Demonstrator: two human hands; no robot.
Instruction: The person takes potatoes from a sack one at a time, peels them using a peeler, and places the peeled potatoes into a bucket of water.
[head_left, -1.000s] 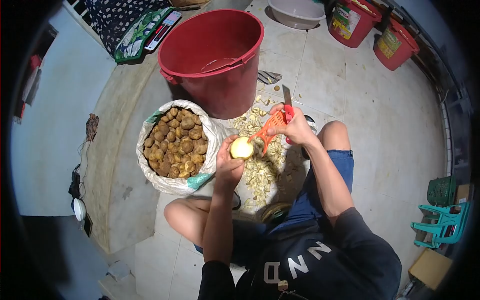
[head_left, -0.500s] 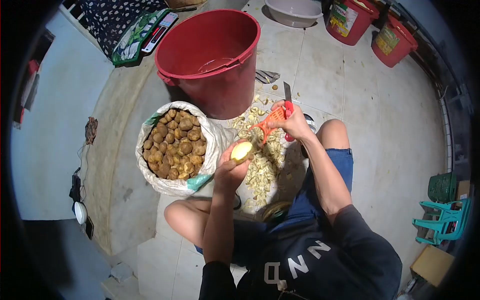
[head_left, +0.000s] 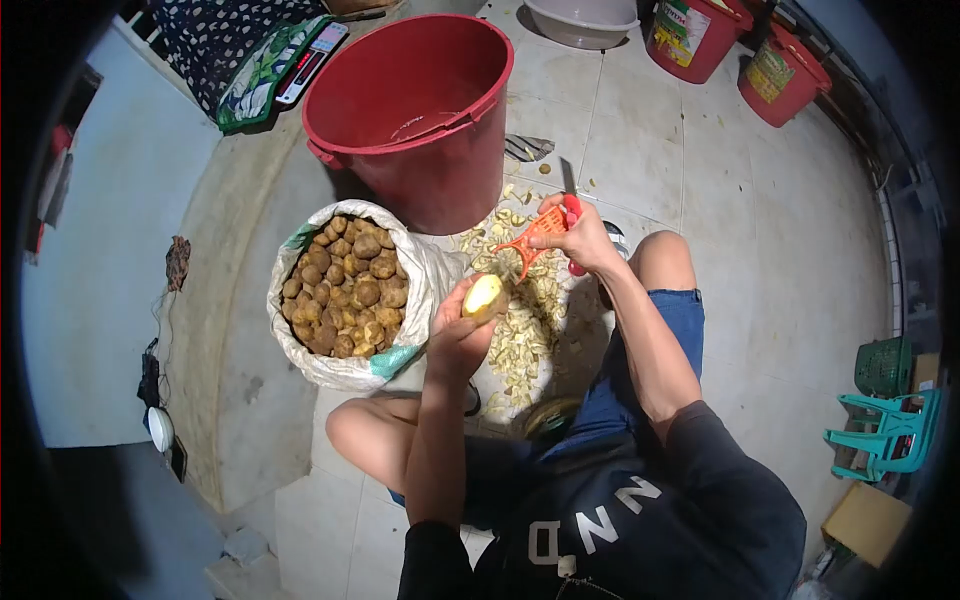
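Note:
My left hand [head_left: 452,343] is closed around a partly peeled potato [head_left: 483,292], its pale yellow flesh facing up and brown skin along the lower right side. Just to the right, my right hand [head_left: 590,245] grips an orange peeler [head_left: 544,226], whose head is close to the potato; whether they touch I cannot tell. The same hand also holds a red-handled knife [head_left: 568,176], blade pointing away from me. Below both hands, a heap of potato peelings [head_left: 525,350] covers the floor. At the left stands an open white sack [head_left: 432,262] full of unpeeled potatoes [head_left: 350,290].
A large red tub [head_left: 440,185] stands beyond the sack. A digital scale [head_left: 312,62] lies at the upper left. Farther back are a pale basin [head_left: 585,28] and two red buckets [head_left: 690,40]. A green stool [head_left: 885,435] is at the right.
The potato has turned slightly in my left hand and risen a little, showing more brown skin at its lower right. The peeler has shifted slightly. The whole view has moved a little.

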